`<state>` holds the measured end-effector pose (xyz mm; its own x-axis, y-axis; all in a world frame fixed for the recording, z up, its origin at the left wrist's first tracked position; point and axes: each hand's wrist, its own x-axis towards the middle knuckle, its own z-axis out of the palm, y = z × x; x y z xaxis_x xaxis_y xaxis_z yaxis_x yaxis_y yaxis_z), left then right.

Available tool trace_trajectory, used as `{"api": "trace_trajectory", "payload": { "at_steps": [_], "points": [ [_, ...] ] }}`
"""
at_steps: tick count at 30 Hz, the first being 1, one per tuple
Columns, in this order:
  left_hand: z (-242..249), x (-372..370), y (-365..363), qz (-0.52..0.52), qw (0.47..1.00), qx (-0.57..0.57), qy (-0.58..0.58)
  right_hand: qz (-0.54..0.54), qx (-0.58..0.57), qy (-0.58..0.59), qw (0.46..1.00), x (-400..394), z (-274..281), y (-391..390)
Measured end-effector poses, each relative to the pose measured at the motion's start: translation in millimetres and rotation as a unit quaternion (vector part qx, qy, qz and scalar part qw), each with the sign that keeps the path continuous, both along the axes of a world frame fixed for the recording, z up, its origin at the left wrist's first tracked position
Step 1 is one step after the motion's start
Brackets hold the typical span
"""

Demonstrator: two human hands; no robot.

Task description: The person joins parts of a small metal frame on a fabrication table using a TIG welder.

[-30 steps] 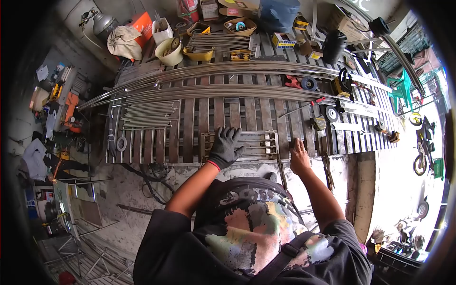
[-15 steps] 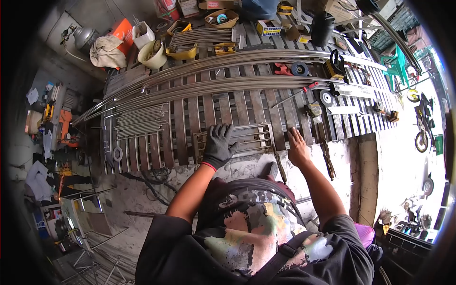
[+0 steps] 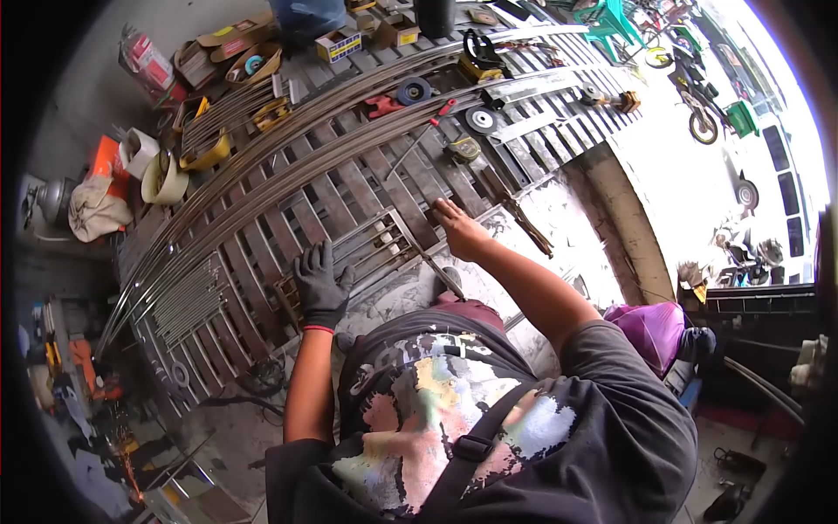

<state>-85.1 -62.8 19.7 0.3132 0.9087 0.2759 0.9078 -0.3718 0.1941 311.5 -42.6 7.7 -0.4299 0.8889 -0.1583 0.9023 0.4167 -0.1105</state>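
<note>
The metal frame [image 3: 381,237] lies flat at the near edge of the slatted desk [image 3: 307,218]. The gloved left hand [image 3: 323,284] is set palm down, fingers spread, over the frame's left part. The bare right hand [image 3: 463,231] is just beside the frame's right end, fingers extended and close together; whether it presses on the slats cannot be told.

Obstructions, near side: a long metal piece [image 3: 443,275] runs from the frame's right end past the desk edge. A metal clamp [image 3: 527,225] projects over the same edge, right of the right hand.

Far side: long rods [image 3: 288,182] cross the desk lengthwise behind the frame. A red-handled tool [image 3: 422,138] lies beyond the right hand, with the tape measure [image 3: 463,150] and a grinding disc [image 3: 481,120] near it.

Left side: short rods [image 3: 188,301] lie in a row; a flat ring [image 3: 180,374] rests near the desk's left end. Orange sparks [image 3: 131,463] show at lower left, well apart from the desk.
</note>
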Motion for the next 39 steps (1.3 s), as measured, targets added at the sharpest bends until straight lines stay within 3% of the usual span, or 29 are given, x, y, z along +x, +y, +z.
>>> {"api": "trace_trajectory", "payload": {
  "at_steps": [1,4,8,17,18,21,26,30,35,39],
  "points": [
    [-1.7,-1.2,-0.1,0.006,1.0,-0.004,0.001,0.013,-0.003,-0.03,0.999,-1.1,0.1,1.6],
    [-9.0,-3.3,-1.0,0.017,0.999,-0.02,0.024,-0.056,-0.037,0.089,0.994,-0.9,-6.7,4.5],
    [-16.7,-3.4,0.4,0.024,0.999,-0.019,0.021,-0.043,-0.011,0.063,0.997,2.7,-21.7,3.8],
    [-1.5,33.6,14.3,0.102,0.995,0.0,-0.006,-0.059,-0.048,0.088,0.993,-4.9,11.3,14.5],
    [-9.7,35.2,13.6,0.113,0.994,-0.002,-0.001,-0.046,0.02,0.097,0.994,-7.0,10.5,14.6],
    [-5.0,38.5,18.5,0.13,0.991,-0.025,0.006,-0.092,-0.087,0.071,0.989,-12.8,25.0,36.8],
    [3.0,40.3,20.0,0.126,0.991,-0.039,-0.025,-0.143,0.106,0.165,0.97,-28.9,12.9,69.2],
    [4.9,41.9,19.5,0.12,0.991,-0.037,-0.052,-0.162,0.175,0.217,0.946,-34.2,-19.5,86.6],
    [-0.8,43.6,16.0,0.126,0.991,-0.019,-0.048,-0.205,0.159,0.233,0.937,-34.5,-27.8,86.5],
    [-1.8,47.7,13.4,0.12,0.992,0.026,-0.041,-0.15,0.225,0.252,0.929,-30.9,-33.7,81.8]
  ]
}}
